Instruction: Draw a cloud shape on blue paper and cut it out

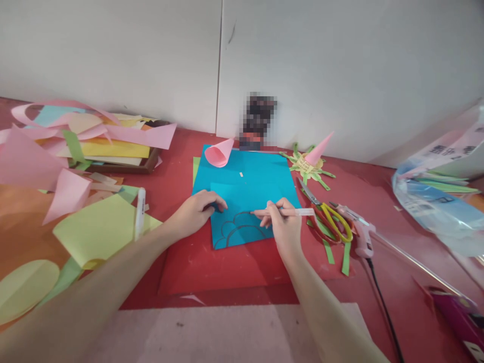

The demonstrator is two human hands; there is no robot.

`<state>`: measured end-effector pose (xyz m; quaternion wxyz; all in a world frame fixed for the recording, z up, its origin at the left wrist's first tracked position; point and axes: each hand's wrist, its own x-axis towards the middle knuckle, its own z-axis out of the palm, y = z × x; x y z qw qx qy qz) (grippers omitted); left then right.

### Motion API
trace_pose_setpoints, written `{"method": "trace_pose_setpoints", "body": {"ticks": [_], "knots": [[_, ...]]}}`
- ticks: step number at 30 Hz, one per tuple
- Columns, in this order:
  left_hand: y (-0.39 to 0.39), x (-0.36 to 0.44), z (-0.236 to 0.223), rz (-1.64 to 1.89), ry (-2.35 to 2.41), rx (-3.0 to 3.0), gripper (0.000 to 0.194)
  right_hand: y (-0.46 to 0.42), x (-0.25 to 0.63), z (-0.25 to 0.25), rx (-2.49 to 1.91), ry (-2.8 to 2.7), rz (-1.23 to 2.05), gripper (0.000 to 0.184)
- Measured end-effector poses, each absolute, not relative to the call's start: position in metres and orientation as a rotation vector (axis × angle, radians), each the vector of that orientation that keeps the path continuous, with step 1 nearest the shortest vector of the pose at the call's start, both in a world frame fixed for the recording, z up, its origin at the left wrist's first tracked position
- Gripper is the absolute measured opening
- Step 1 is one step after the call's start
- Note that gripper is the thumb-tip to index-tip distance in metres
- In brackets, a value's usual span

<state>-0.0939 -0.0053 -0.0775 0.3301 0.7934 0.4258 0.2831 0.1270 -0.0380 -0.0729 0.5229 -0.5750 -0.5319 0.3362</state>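
My right hand (286, 224) grips a slim pale marker (304, 212), its tip touching a blue sheet of paper (247, 196). Dark curved lines, like scalloped arcs, run across the lower part of that sheet. At the sheet's left edge rests my left hand (191, 216), fingers loosely bent and apart, holding nothing. Underneath lies a larger blue sheet (260, 164), with a pink paper cone (220, 153) on its far left corner. Scissors with red and yellow handles (328, 217) lie just right of my right hand.
Left are a brown tray (130, 166) heaped with paper scraps, yellow-green paper (102, 222) and a white capped marker (139, 214). To the right lie a paper flower with a pink cone (312, 164), a corded glue gun (359, 229) and a plastic bag (434, 201). A wall stands behind.
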Motion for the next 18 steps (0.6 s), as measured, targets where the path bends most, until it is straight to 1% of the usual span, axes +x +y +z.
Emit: {"method": "trace_pose_setpoints", "body": {"ticks": [11, 18], "knots": [[-0.006, -0.0939, -0.0776, 0.73, 1.12, 2.073, 0.029, -0.0416, 0.1274, -0.0727, -1.423, -1.172, 0.779, 0.027], [-0.0052, -0.0943, -0.0789, 0.742, 1.112, 2.068, 0.029, -0.04, 0.126, -0.0726, -1.339, -1.165, 0.851, 0.025]]}}
